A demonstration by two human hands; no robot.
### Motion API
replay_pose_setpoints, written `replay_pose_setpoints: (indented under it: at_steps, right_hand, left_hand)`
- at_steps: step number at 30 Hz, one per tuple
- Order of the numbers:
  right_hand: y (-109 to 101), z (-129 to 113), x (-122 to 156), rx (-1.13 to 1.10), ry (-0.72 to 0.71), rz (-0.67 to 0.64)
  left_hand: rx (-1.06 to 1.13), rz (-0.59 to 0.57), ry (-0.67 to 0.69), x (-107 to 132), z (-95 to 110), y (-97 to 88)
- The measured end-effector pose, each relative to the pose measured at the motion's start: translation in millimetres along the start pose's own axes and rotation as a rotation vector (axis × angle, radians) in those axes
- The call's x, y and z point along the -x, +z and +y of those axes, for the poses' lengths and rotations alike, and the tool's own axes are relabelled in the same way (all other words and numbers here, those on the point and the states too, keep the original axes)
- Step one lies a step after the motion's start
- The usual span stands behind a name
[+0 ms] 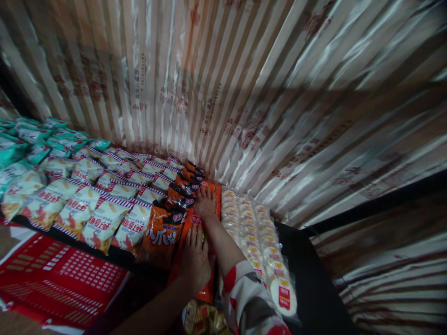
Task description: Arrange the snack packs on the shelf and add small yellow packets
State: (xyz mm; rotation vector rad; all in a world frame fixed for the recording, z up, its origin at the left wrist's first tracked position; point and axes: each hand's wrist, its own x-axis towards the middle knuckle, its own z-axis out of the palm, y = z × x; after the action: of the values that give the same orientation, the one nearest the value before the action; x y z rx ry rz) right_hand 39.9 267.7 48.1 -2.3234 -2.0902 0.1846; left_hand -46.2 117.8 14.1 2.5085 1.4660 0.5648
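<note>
At seven o'clock, between orange bags (163, 230) and clear packets of round white crackers (249, 228), lies a row of flat orange packs (192, 218) under both hands. White snack bags (89, 197) stand in rows toward nine o'clock, teal bags (30, 135) beyond them. These rows look largely laid out; whether any pack remains out of line cannot be told. The right hand (206, 204) presses palm down on the row's far part, fingers slightly spread, grasping nothing visible. Nearer, toward six o'clock, the left hand (196, 260) rests flat, fingers stretched forward and close together, wrist toward seven o'clock.
</note>
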Motion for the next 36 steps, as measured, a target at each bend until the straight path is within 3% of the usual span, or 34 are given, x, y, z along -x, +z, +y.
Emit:
replay_pose_setpoints:
  at_steps: [20,36]
  right_hand:
    - [9,7,-11,-0.044,0.041,-0.040]
    - [14,9,-10,-0.059,0.069,-0.006]
  left_hand:
    - [-0.078,0.086,0.020,3,-1,5.9]
    - [-0.038,0.015,0.021,3,-1,-1.9]
